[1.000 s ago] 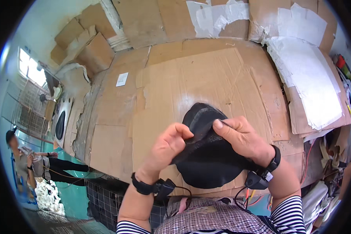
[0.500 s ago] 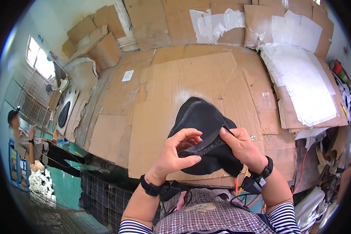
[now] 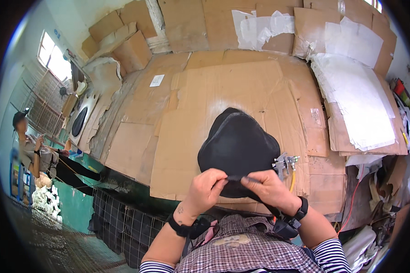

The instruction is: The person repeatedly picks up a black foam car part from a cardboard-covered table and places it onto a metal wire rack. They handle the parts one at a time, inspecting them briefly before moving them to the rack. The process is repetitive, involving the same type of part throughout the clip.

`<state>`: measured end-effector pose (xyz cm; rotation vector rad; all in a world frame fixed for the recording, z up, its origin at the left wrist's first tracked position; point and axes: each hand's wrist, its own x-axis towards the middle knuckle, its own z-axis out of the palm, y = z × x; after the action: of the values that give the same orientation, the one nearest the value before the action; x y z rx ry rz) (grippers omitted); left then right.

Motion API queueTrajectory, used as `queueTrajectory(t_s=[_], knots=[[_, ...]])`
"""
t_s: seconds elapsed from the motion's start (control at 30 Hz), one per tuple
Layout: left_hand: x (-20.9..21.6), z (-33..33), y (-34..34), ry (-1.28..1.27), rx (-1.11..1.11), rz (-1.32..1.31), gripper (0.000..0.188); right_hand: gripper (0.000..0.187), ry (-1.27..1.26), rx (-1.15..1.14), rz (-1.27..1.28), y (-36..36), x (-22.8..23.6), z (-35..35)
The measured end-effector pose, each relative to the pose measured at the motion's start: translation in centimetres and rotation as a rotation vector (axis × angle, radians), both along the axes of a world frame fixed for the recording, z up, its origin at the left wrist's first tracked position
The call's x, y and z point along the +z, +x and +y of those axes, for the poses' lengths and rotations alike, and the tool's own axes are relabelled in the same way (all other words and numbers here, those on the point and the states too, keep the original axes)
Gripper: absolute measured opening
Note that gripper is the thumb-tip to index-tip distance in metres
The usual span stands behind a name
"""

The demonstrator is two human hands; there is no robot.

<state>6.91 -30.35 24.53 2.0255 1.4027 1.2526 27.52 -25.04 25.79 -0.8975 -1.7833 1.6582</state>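
My left hand (image 3: 206,192), loosely open a moment ago, is now pinching the near edge of the black piece (image 3: 238,143) over the cardboard (image 3: 191,111); both it and my right hand (image 3: 274,188) are gripping.

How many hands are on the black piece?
2: the left hand and the right hand, side by side, pinching the near edge of the black piece. Neither is hidden.

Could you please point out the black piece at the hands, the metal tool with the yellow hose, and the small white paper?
Black piece (image 3: 239,148): head view, middle of its broad face.
Metal tool (image 3: 284,164): head view, on its silvery body.
White paper (image 3: 157,80): head view, near its centre.
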Motion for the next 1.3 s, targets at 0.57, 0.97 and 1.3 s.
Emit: queueTrajectory(t_s=[0.57, 0.97, 1.3], knots=[[-7.4, -0.3, -1.9, -0.891, -0.184, -0.832, 0.016, 0.047, -0.642, 0.103, 0.011, 2.5, -5.5, 2.0], [-7.2, 1.4, -0.6, -0.865, -0.182, -0.885, 0.038, 0.053, 0.706, 0.103, -0.235, 2.3, -3.8, 4.1], [-4.4, 0.7, -0.1, -0.848, -0.223, -0.92, 0.041, 0.029, 1.07, 0.139, -0.171, -1.5, -4.8, 3.8]])
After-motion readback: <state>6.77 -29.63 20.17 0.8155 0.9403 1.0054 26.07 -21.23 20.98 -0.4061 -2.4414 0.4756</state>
